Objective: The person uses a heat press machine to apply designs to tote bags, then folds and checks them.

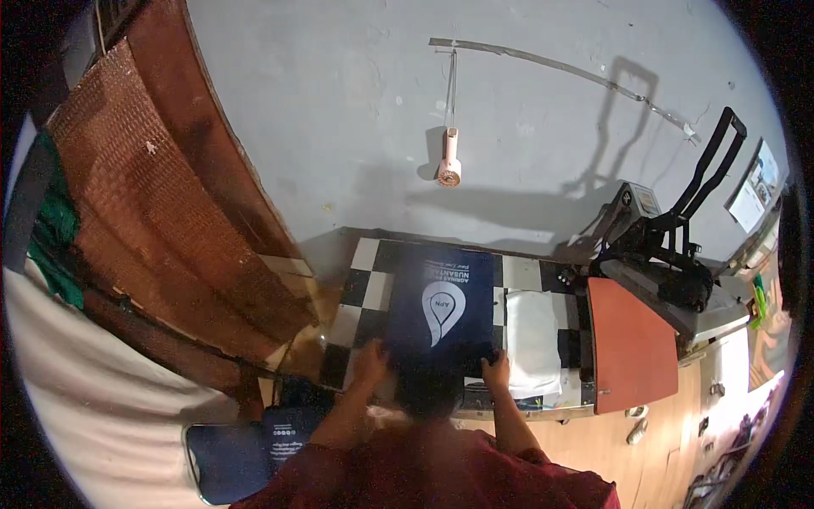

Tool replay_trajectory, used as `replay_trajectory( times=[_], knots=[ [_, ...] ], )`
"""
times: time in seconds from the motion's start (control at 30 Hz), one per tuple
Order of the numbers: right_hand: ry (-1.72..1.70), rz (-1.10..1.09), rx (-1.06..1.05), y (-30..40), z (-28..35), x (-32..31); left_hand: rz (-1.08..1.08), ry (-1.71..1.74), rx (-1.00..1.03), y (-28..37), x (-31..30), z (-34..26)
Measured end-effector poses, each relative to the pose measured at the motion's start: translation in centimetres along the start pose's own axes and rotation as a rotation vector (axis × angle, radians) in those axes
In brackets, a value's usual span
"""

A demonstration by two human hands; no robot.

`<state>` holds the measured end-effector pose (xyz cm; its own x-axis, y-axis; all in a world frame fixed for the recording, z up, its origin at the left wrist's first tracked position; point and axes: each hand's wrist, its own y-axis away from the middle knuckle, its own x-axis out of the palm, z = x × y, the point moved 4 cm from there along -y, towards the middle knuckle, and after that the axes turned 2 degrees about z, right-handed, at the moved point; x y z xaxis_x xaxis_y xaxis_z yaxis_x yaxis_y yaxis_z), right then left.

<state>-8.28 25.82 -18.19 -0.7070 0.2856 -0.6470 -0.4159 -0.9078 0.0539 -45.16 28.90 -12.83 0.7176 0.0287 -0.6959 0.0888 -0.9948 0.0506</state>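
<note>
A navy fabric piece lies flat on a checkered black-and-white tabletop in front of me. It bears a white printed emblem and some writing, upside down from my side. My left hand is at its left edge, and the cloth's near left corner is too dark to make out well. On the opposite side, my right hand has its fingers curled around the near right edge of the cloth. A white folded cloth rests just right of that hand.
A heat press with a raised black handle stands at the right, its orange-red pad towards me. A pink handheld fan hangs on the grey wall. Navy printed fabric lies low at left. Shoes sit on the floor.
</note>
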Motion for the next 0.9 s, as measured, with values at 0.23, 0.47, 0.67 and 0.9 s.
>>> replay_trajectory(
  times=[0.23, 0.47, 0.67, 0.9],
  knots=[
    [0.012, 0.047, 0.015, -0.2, 0.2, 0.3, -0.002, -0.109, -0.117, -1.1, 0.8, 2.0],
    [0.066, -0.026, -0.027, 0.1, 0.6, -0.2, 0.033, -0.038, -0.17, -1.1, -0.6, -0.9],
    [0.047, -0.048, -0.023, -0.4, 0.0, -0.4, 0.035, -0.032, -0.112, -1.2, -0.9, -1.5],
    [0.146, -0.076, -0.16, -0.9, -2.0, 1.1, -0.041, -0.007, 0.087, -1.4, 0.8, 0.1]
  ],
)
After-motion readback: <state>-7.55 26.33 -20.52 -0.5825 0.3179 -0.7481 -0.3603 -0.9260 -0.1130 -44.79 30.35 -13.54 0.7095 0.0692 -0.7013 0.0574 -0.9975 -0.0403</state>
